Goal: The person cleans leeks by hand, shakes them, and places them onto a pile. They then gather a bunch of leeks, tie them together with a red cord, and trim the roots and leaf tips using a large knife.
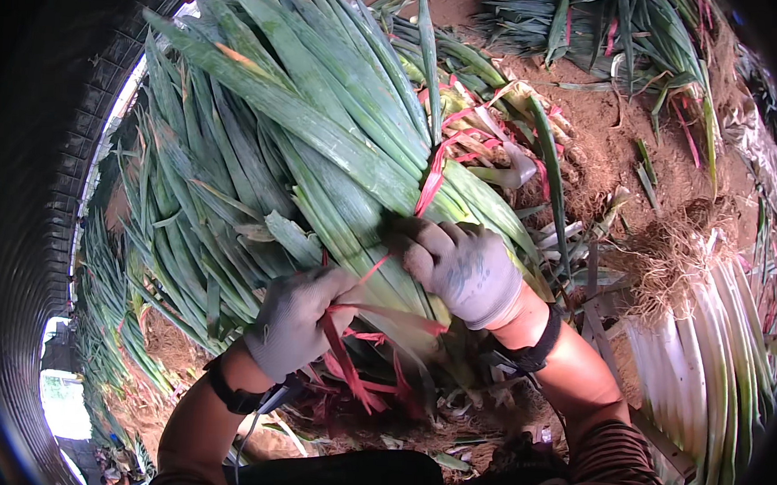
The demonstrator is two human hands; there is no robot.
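A large bundle of leeks [341, 142] lies before me, its green leaves fanned toward the upper left. A pink-red plastic ribbon [431, 181] passes round the bundle. My left hand [299, 317], in a pale grey work glove, is closed on the ribbon at the bundle's near side, with loose ends hanging below it. One taut strand runs from there up to the fingertips of my right hand [467, 269]. That hand, also gloved, is curled against the leaves, its fingertips blurred and partly hidden.
More leeks [182, 203] are piled at the left. Untied leeks with white stalks [693, 350] and a root clump [672, 260] lie at the right. Tied bundles [597, 29] rest at the far side on brown soil [592, 113]. Loose red ribbons [353, 378] hang near my lap.
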